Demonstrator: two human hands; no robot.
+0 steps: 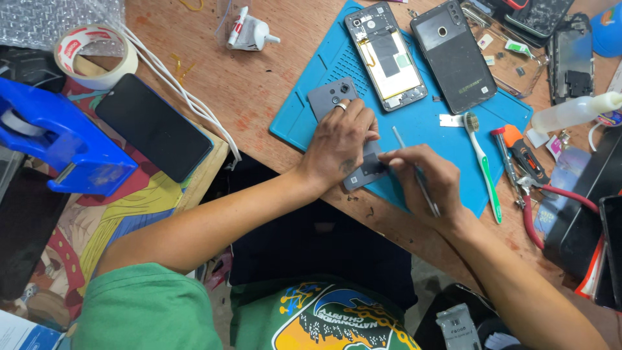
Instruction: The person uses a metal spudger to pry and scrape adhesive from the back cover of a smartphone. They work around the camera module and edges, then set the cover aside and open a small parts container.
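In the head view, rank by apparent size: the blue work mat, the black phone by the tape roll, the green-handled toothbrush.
1. Blue rubber work mat, largest.
2. Black phone lying face up at the left.
3. Green-and-white toothbrush, smallest: about as long, far thinner.

Both grips met over the grey phone back (353, 139) at the near edge of the blue mat (304, 123). Just beyond the left hand (338, 144) lay an opened phone (386, 55) and beside it a dark back cover (455, 57), closing off the far side. To the right of the right hand (427, 181), a strip of bare mat stayed open as far as the toothbrush (484, 167); past that, a screwdriver (506, 159) and red-handled cutters (528, 194) crowded the table (259, 84). Left of the left grip, bare table ran free up to the white cables (188, 97) and a black phone (154, 127). Toward the body, the table's edge dropped away, open.
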